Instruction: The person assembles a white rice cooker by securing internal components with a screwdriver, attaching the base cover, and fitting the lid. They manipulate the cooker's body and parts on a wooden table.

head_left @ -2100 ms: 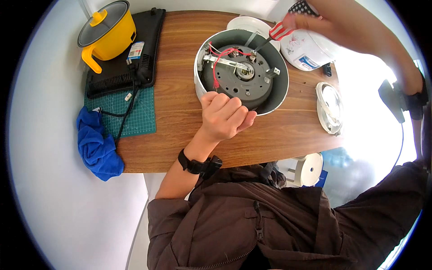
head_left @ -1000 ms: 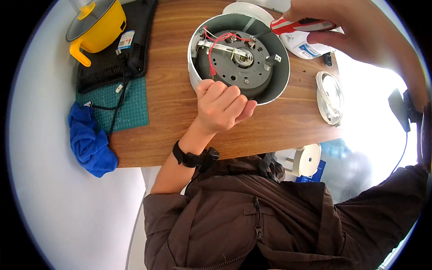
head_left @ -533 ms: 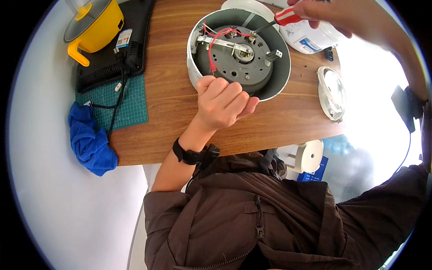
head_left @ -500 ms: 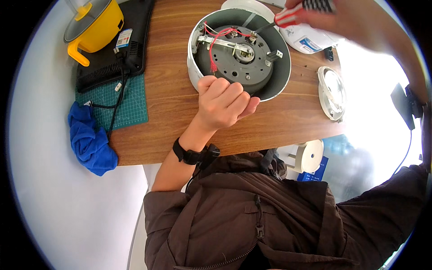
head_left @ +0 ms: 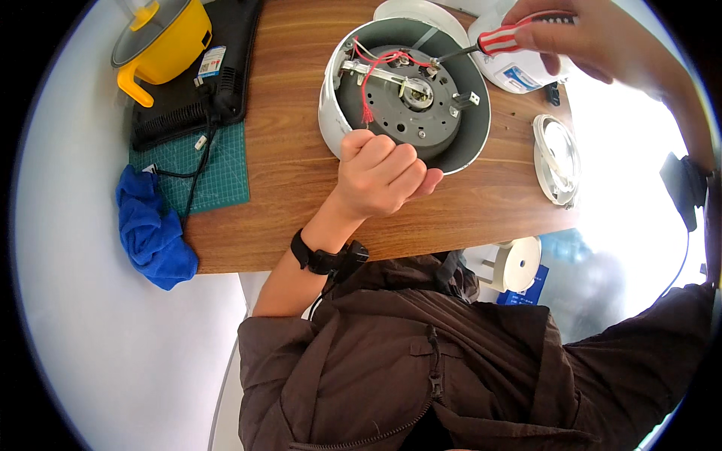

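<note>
the right hand (head_left: 590, 41) has its grip closed around the red-and-white handle of a screwdriver (head_left: 500, 39), whose shaft slants over the far rim of the round pot body (head_left: 329, 120) and reaches a terminal at the dark metal disc (head_left: 387, 105) inside. the left hand (head_left: 382, 174) is curled in a fist on the pot body's near rim. red wires (head_left: 366, 90) lie over the disc. the pot body stands open side up on a wood-grain worktop (head_left: 289, 105). just behind it is a white round lid (head_left: 421, 13); behind it to the right, a white vessel (head_left: 519, 71); right of it, a pale ring-shaped part (head_left: 556, 161). well left of the pot body, a green mat (head_left: 222, 184) runs under a flat black appliance (head_left: 237, 45) bearing a yellow pan (head_left: 169, 56); a blue cloth (head_left: 154, 233) droops over the worktop's edge. farther left rises a white wall (head_left: 68, 188); far right of the pot body, the room is washed out by bright light.
</note>
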Demonstrator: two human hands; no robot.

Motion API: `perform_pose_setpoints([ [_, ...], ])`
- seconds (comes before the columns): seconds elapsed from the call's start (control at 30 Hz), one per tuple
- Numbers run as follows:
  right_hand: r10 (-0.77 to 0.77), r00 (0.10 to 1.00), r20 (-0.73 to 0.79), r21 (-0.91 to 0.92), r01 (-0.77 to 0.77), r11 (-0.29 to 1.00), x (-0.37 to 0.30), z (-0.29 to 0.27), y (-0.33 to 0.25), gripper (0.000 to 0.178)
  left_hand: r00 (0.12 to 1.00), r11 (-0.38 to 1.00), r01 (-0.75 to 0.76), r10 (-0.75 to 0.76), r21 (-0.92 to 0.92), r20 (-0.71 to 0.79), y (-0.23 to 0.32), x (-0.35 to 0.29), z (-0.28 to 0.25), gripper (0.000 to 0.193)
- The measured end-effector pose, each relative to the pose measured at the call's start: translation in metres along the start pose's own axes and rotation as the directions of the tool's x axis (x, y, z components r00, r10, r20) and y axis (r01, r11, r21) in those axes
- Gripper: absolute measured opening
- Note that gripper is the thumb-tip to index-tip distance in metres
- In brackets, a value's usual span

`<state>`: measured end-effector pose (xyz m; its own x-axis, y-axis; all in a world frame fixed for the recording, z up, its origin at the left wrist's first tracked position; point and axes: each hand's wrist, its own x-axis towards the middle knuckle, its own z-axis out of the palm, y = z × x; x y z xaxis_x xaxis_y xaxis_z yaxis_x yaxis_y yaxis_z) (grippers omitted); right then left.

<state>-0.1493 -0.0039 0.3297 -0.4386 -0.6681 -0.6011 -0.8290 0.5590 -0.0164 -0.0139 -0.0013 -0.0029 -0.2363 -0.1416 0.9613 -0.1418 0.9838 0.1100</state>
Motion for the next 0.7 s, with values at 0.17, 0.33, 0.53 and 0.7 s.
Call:
perform_pose_setpoints([
  [0.17, -0.584, 0.785, 0.204, -0.908, 0.375, 0.187, 0.007, 0.016, 0.024, 0.030, 1.000, 0.999, 0.006, -0.006, 0.043, -0.007, 0.001, -0.002, -0.003, 0.035],
  [0.33, -0.751, 0.649, 0.124, -0.860, 0.448, 0.245, 0.002, 0.022, 0.020, 0.032, 1.000, 0.999, 0.002, -0.002, 0.036, 0.003, 0.001, 0.001, -0.004, 0.034],
  [0.53, -0.061, 0.992, -0.112, 0.008, 0.062, 0.998, -0.007, 0.012, -0.010, 0.034, 1.000, 0.999, 0.006, -0.006, 0.036, -0.001, 0.000, -0.001, -0.004, 0.034],
  [0.7, -0.520, 0.837, 0.173, -0.677, 0.484, 0.554, -0.004, -0.011, 0.004, 0.024, 1.000, 1.000, -0.001, 0.000, 0.031, 0.018, 0.001, 0.000, -0.003, 0.034],
])
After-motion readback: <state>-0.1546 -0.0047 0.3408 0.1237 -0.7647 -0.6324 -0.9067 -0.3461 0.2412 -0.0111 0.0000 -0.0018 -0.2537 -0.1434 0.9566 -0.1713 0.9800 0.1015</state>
